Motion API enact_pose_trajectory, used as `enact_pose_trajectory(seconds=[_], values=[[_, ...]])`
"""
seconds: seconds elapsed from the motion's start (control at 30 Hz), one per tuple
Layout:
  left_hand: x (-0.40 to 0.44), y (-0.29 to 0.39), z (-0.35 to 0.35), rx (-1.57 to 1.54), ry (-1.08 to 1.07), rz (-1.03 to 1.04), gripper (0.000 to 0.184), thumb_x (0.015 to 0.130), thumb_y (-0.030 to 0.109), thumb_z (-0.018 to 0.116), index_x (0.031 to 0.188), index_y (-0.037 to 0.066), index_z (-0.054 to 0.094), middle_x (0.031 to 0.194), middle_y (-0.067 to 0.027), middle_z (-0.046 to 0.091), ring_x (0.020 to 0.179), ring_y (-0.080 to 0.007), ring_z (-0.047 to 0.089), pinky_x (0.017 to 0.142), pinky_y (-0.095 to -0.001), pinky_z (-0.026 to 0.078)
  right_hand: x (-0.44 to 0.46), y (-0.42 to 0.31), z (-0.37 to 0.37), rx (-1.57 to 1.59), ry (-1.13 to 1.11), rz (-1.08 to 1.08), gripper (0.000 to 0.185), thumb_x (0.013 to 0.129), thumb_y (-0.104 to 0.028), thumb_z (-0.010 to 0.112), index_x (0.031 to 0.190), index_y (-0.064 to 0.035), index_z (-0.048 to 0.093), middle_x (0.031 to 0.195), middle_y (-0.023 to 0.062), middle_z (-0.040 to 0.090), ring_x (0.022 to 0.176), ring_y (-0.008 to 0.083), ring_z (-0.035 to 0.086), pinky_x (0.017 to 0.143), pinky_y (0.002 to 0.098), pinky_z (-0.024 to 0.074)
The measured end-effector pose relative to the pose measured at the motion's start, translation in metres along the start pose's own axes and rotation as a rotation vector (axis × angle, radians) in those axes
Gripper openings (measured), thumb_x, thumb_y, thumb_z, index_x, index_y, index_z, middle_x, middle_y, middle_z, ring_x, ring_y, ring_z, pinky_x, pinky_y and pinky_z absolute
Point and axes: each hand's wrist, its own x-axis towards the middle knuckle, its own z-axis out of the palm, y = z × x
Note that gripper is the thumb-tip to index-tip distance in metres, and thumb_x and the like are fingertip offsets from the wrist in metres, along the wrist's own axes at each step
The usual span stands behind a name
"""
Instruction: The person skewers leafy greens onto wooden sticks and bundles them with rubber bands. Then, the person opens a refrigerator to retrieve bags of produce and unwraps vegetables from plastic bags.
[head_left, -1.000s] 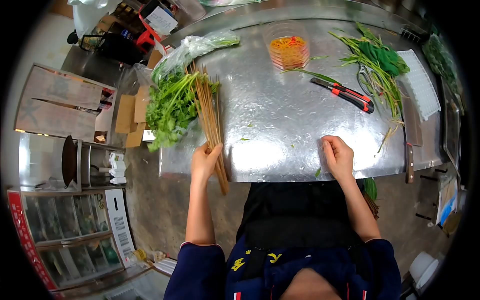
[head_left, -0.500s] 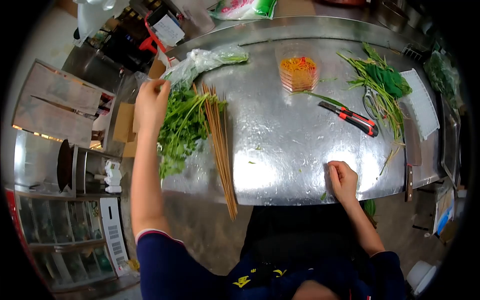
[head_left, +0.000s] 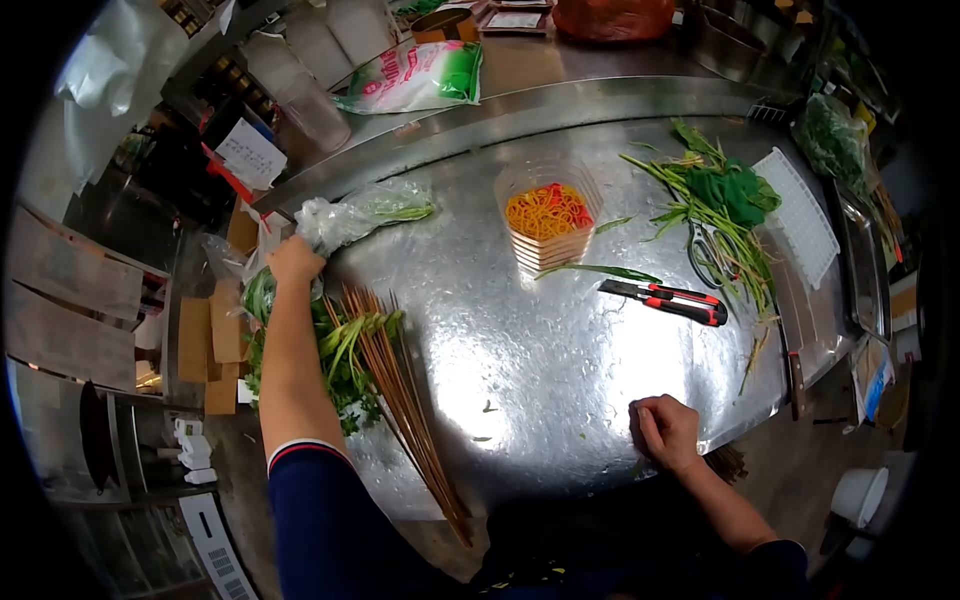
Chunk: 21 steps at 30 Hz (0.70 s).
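My left hand (head_left: 296, 262) reaches to the table's left edge, its fingers closed at the plastic-wrapped greens (head_left: 362, 215); what they grip, if anything, is hidden. Below it, leafy herbs (head_left: 345, 372) lie partly behind my forearm. A bundle of thin brown sticks (head_left: 405, 400) rests over their stems, its lower ends past the front edge. My right hand (head_left: 668, 430) rests curled near the front edge, with nothing visible in it. Toward the middle stands a clear container of rubber bands (head_left: 549, 211). A red-and-black box cutter (head_left: 668, 301) lies right of it.
At the right are scissors (head_left: 712, 255), cut green stems (head_left: 735, 235), a green cloth (head_left: 733, 195), a white rack (head_left: 800, 215) and a knife with a wooden handle (head_left: 796, 385). Cardboard boxes (head_left: 212, 335) stand left of the table. A green-and-white bag (head_left: 415, 78) lies behind the raised rim.
My left hand has let go of the sticks and moved up and left to the wrapped greens. The view has shifted, showing more behind the table. My right hand stays curled near the front edge.
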Motion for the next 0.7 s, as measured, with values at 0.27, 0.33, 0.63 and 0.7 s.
enact_pose_trajectory(seconds=[0.27,0.33,0.63,0.7], values=[[-0.027,-0.046,-0.096,0.001,0.900,0.252,0.025,0.064,0.008,0.060,0.089,0.009,0.059,0.082,-0.0072,0.059,0.082,-0.0265,0.056,0.077,-0.0387,0.038,-0.002,0.010,0.012,0.176,0.031,0.107,0.009,0.082,-0.011,0.057,0.082,-0.0039,0.062,0.060,0.0073,0.058,0.050,0.0128,0.054,0.048,0.0249,0.0436],[-0.050,-0.064,-0.134,-0.033,1.117,0.314,0.034,0.064,0.008,0.061,0.097,0.010,0.058,0.085,-0.0061,0.058,0.084,-0.0250,0.054,0.080,-0.0382,0.037,-0.001,0.010,0.011,0.152,0.020,0.104,0.010,0.082,-0.012,0.057,0.081,-0.0034,0.062,0.060,0.0070,0.058,0.049,0.0125,0.053,0.049,0.0250,0.0429],[-0.217,-0.100,-0.198,-0.042,1.487,0.472,0.036,0.066,0.016,0.064,0.102,0.011,0.059,0.083,-0.0024,0.056,0.083,-0.0212,0.053,0.083,-0.0343,0.033,0.010,0.002,0.005,0.602,-0.074,0.202,0.010,0.085,-0.012,0.055,0.088,-0.0033,0.058,0.069,-0.0029,0.054,0.062,0.0048,0.050,0.053,0.0199,0.0388],[-0.251,-0.098,-0.195,-0.040,1.411,0.528,0.032,0.068,0.017,0.063,0.100,0.013,0.060,0.080,-0.0015,0.055,0.080,-0.0195,0.053,0.082,-0.0339,0.032,0.022,-0.044,-0.005,0.827,-0.183,0.095,0.018,0.086,-0.012,0.055,0.100,-0.0018,0.054,0.084,0.0010,0.056,0.073,0.0068,0.051,0.063,0.0206,0.0414]])
